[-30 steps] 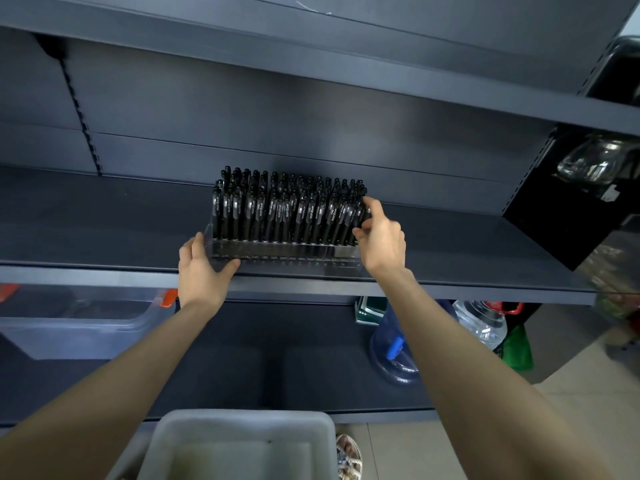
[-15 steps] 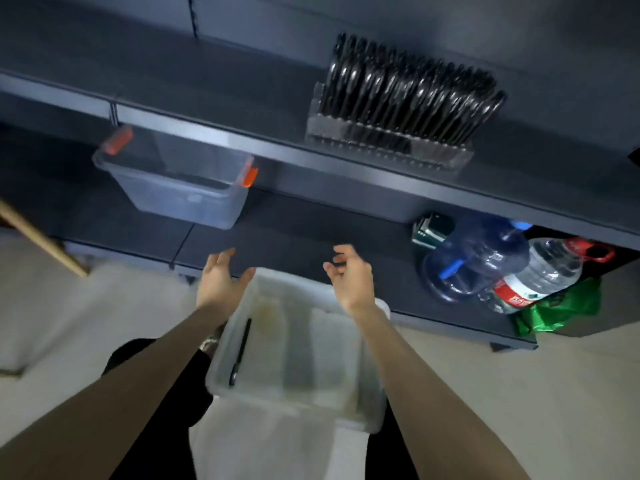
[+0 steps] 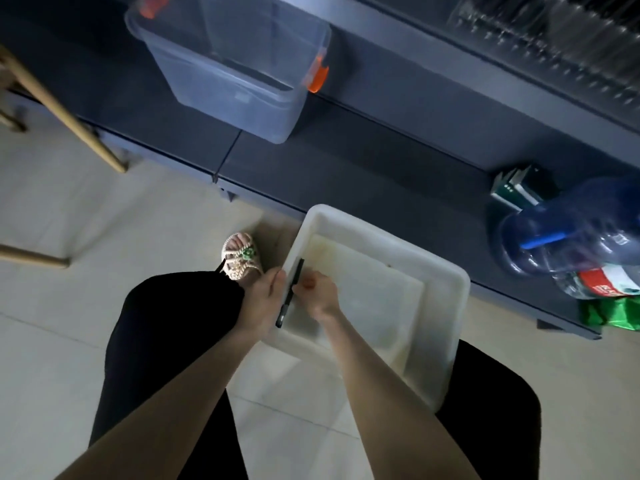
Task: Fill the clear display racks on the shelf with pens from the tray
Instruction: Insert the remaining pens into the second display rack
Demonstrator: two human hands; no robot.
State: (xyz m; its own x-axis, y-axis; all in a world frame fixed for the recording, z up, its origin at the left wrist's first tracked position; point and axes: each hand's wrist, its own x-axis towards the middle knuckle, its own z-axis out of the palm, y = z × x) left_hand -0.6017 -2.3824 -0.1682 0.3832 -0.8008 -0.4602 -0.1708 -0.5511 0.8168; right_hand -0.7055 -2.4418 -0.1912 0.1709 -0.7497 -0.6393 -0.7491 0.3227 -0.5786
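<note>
nearest, two bare forearms were stretched down to the near left corner of the white tray (image 3: 446, 306). a single black pen (image 3: 290, 295) was found there, lying along the tray's left wall, and no other pen could be made out in the tray. the left hand (image 3: 261, 306) was set against the pen from the left and the right hand (image 3: 317, 296) from the right, fingers curled down. contact looked plain, but whether the pen was truly pinched by either hand could not be told. the pickup step was judged to be in hand. next, a firm pinch would be called for, then a lift up and far right to the display rack (image 3: 554, 43). the rack was caught only as a blur on the upper shelf (image 3: 433, 39) and seemed well stocked, so a free slot would have to be found. further out, a sandalled foot (image 3: 242, 256) on pale floor tiles (image 3: 86, 202) was noted. beyond it, a clear storage box (image 3: 235, 74) with orange clips sat on the dark lower shelf (image 3: 381, 150), with wooden legs (image 3: 62, 98) at left and water bottles (image 3: 561, 237) and a green bag (image 3: 609, 313) at right.
</note>
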